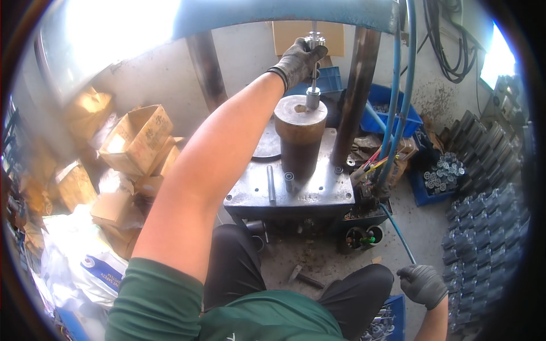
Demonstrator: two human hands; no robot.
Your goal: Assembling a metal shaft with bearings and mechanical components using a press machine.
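Observation:
My left hand (298, 62), in a dark glove, reaches far forward under the blue press beam and is closed on a slim metal shaft (314, 79). A shiny metal part with several lobes (314, 38) sits on the shaft by my fingers. The shaft's lower end carries a short sleeve (313, 98), which stands over the top of a thick steel cylinder (296, 113), beside a hole in it. My right hand (424, 286), also gloved, is low at the right, its fingers closed at the end of a thin blue lever (400, 234).
A loose metal pin (271, 183) and a short bolt-like piece (289, 182) are on the press table (333, 196). A hammer (304, 277) lies on the floor. Stacked metal parts (483, 238) line the right; cardboard boxes (136, 142) crowd the left. Press columns (357, 96) flank the cylinder.

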